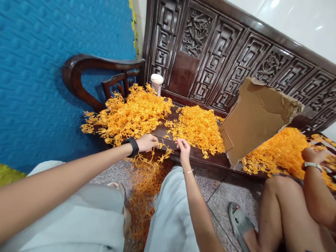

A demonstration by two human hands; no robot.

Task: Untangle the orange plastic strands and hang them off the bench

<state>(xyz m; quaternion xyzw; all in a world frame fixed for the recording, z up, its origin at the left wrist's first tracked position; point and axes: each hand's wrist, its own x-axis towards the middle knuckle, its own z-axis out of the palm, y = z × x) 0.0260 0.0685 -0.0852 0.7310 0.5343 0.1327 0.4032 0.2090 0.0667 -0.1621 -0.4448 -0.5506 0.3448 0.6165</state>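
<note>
Both hands are pinched down on the same little orange plastic sprig (pixel 164 145) right at the front edge of the carved wooden bench (pixel 200 156): the left hand (pixel 147 142), the one with the black wristband (pixel 132 146), is closed around one end, and the right hand (pixel 183 148) has its fingers curled onto the other end, so the piece sits stretched between them just above the bench lip. Progress-wise I'd guess it's somewhere in the middle. There's a big fluffy pile of sprigs (pixel 129 115) on the left, a denser pile (pixel 198 128) right behind the right hand, and a heap (pixel 143 191) that hangs off the edge down to the floor between the knees. Can't tell which pile is finished and which is untouched, honestly. A torn cardboard box (pixel 255 118) leans on the bench with more orange stuff (pixel 280 152) spilling out, and another person's hand (pixel 311 155) is in that lot. White-lidded cup (pixel 156 83) at the back.
</note>
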